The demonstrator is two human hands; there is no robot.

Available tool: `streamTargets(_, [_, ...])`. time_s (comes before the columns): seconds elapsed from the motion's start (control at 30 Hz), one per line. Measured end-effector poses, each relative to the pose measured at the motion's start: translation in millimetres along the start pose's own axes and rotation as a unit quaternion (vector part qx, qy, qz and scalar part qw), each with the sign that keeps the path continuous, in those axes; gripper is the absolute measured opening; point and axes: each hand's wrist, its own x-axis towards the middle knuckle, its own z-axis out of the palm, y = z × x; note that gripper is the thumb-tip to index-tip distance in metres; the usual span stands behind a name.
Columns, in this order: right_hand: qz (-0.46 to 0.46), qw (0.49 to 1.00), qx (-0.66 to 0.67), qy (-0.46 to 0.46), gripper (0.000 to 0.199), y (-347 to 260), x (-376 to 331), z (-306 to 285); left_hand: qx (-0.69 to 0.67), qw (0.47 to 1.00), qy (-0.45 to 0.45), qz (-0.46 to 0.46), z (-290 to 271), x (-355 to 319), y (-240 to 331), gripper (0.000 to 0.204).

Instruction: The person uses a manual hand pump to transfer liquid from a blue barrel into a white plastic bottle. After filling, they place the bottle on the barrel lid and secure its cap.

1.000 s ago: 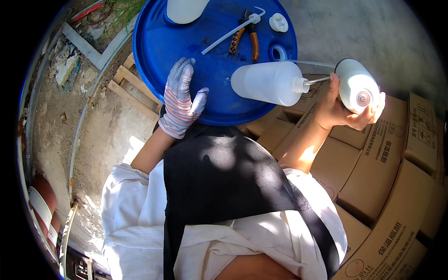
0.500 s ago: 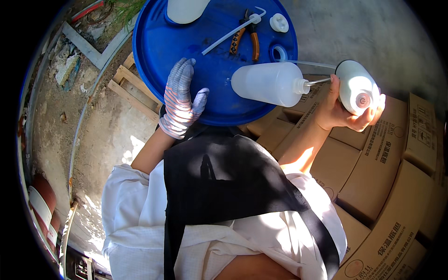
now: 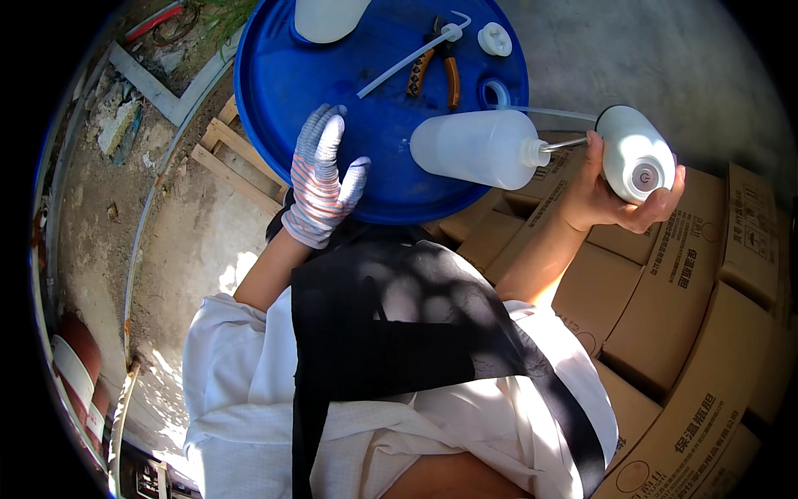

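Observation:
My right hand (image 3: 619,191) is bare and wrapped round a white electric pump dispenser (image 3: 623,150), whose round button faces up. Its thin metal spout (image 3: 567,145) reaches into the neck of a translucent white plastic bottle (image 3: 474,148) on the blue drum (image 3: 270,91). A clear hose (image 3: 553,111) runs from the pump toward the drum's round opening (image 3: 496,93). In a grey striped glove, my left hand (image 3: 322,183) is held over the drum's near left edge, fingers stretched and thumb apart. It holds nothing and is apart from the bottle.
Orange-handled pliers (image 3: 451,79), a white bent tube with a cap (image 3: 403,66) and a white bung (image 3: 495,39) lie on the drum. Another white container (image 3: 331,18) stands at its far edge. Cardboard boxes (image 3: 665,316) are stacked at right; a wooden pallet (image 3: 237,162) lies at left.
The pump's button looked reddish before and looks grey now. Both hands and the bottle have stayed almost where they were.

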Motion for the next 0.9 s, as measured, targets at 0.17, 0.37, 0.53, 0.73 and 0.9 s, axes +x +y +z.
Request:
streamTargets(0.17, [0.005,1.000,0.001,-0.003,0.098,-3,1,-1,0.027,0.998,-0.058,0.006,-8,7,3,0.035])
streamTargets(0.37, [-0.012,1.000,0.017,0.000,0.098,0,3,0,0.016,0.999,-0.043,0.000,-5,-1,0,0.021])
streamTargets(0.53, [-0.004,1.000,0.026,0.000,0.098,-2,3,2,0.009,0.994,-0.093,-0.060,0,-22,-7,0.024])
streamTargets(0.73, [-0.002,1.000,0.023,0.005,0.097,-3,2,2,0.052,0.994,-0.072,0.056,-3,-3,1,0.025])
streamTargets(0.9, [-0.006,1.000,0.014,0.003,0.090,2,0,2,0.101,0.988,-0.111,0.046,-1,-8,0,0.027])
